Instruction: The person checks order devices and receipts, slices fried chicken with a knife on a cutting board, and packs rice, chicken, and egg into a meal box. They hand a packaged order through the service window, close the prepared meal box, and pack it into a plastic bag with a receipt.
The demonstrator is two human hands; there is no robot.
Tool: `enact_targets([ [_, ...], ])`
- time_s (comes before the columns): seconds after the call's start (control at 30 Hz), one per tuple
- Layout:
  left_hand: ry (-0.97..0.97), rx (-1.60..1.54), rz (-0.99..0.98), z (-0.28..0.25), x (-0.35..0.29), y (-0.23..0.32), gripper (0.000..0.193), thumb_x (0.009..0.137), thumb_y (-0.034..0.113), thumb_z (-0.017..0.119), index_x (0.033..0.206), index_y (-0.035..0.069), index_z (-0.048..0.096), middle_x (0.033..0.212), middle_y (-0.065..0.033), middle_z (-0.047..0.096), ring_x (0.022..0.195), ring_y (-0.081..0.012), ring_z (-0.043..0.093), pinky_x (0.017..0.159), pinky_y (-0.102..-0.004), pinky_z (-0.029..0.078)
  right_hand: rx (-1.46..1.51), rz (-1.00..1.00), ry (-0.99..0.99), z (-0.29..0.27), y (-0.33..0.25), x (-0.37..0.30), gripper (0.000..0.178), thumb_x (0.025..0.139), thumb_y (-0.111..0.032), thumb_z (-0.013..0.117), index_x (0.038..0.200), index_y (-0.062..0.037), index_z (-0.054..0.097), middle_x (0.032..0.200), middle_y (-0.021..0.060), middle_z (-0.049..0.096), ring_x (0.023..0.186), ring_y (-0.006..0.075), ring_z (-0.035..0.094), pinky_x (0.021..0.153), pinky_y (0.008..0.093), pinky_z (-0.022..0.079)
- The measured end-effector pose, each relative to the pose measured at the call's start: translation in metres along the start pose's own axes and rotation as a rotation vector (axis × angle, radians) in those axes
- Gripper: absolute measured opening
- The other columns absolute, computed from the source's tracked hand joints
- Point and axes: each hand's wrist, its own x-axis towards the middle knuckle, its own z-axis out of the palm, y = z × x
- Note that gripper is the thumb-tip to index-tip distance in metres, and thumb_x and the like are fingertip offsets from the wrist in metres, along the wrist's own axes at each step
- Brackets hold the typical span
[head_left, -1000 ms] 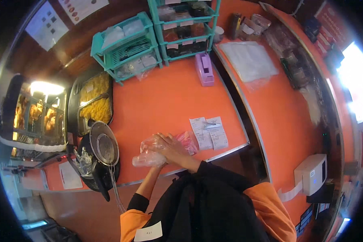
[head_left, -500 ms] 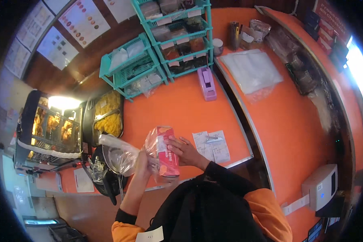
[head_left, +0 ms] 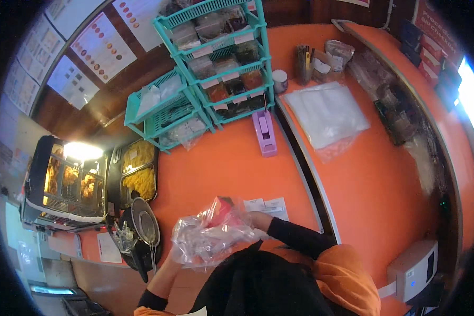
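A crumpled clear plastic bag (head_left: 203, 245) spreads in front of my body, above the counter's near edge. Inside or behind its film a pink box (head_left: 224, 213) shows, tilted and partly covered by glare and folds. My left hand (head_left: 177, 257) grips the bag from its left side, its fingers mostly lost under the film. Against the right side of the box and bag lies my right hand (head_left: 258, 220), its fingers hidden by the plastic. Just beyond that hand, printed paper slips (head_left: 271, 206) lie on the orange counter (head_left: 216, 168).
Teal stacked baskets (head_left: 226, 68) of packets stand at the back. A purple tape dispenser (head_left: 264, 132) and a stack of clear bags (head_left: 326, 113) lie further right. Leftward are a lit food warmer (head_left: 71, 179), trays of yellow food (head_left: 139, 179) and a strainer (head_left: 145, 221).
The box and bag have come nearer my body and tilted, with the film now spread over them. My right hand has left the box's printed face for its right side. The view has shifted slightly.
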Motion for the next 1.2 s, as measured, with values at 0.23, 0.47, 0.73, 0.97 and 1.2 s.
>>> enact_targets([
  [0.23, 0.292, 0.363, -0.423, 0.065, 0.010, -0.109, 0.031, 0.086, 0.014, 0.059, 0.113, 0.000, 0.060, 0.103, -0.0108, 0.062, 0.088, -0.0247, 0.058, 0.079, -0.0379, 0.049, -1.217, -1.002, 1.676, -0.093, -0.257, -0.126, 0.013, 0.087, -0.013, 0.054, 0.083, -0.0017, 0.058, 0.072, 0.0176, 0.064, 0.073, 0.0337, 0.067, 0.066, 0.0444, 0.051],
  [0.47, 0.584, 0.016, -0.567, 0.110, 0.024, -0.178, 0.016, 0.087, 0.011, 0.055, 0.101, 0.003, 0.059, 0.095, -0.0100, 0.058, 0.083, -0.0210, 0.055, 0.069, -0.0382, 0.047, -1.679, -1.261, 1.631, -0.136, -0.415, -0.176, 0.020, 0.075, -0.008, 0.064, 0.095, -0.0047, 0.063, 0.089, 0.0173, 0.062, 0.082, 0.0397, 0.063, 0.071, 0.0489, 0.050],
  [0.73, 0.567, 0.019, -0.386, 0.112, 0.026, -0.194, 0.034, 0.098, 0.029, 0.042, 0.116, 0.005, 0.059, 0.109, -0.0207, 0.061, 0.094, -0.0375, 0.059, 0.078, -0.0485, 0.048, -1.538, -0.951, 1.767, -0.162, -0.444, -0.192, 0.017, 0.075, -0.018, 0.068, 0.086, -0.0050, 0.070, 0.087, 0.0187, 0.068, 0.080, 0.0372, 0.067, 0.072, 0.0445, 0.054],
  [0.97, 0.238, 0.773, -0.111, 0.086, 0.029, -0.210, 0.034, 0.093, 0.021, 0.050, 0.124, 0.008, 0.054, 0.114, -0.0191, 0.060, 0.102, -0.0349, 0.058, 0.080, -0.0468, 0.048, -1.241, -1.516, 1.520, 0.000, -0.353, -0.180, 0.006, 0.088, -0.009, 0.062, 0.088, -0.0032, 0.062, 0.081, 0.0100, 0.066, 0.073, 0.0193, 0.062, 0.066, 0.0340, 0.048],
  [1.2, -0.037, -0.006, -0.396, 0.062, 0.070, -0.144, 0.033, 0.096, 0.020, 0.053, 0.125, 0.003, 0.054, 0.113, -0.0066, 0.056, 0.104, -0.0209, 0.053, 0.091, -0.0363, 0.046, -0.751, -0.762, 0.399, 0.009, -0.043, 0.015, 0.008, 0.085, -0.004, 0.068, 0.092, -0.0021, 0.065, 0.089, 0.0023, 0.067, 0.083, 0.0124, 0.063, 0.076, 0.0295, 0.052],
])
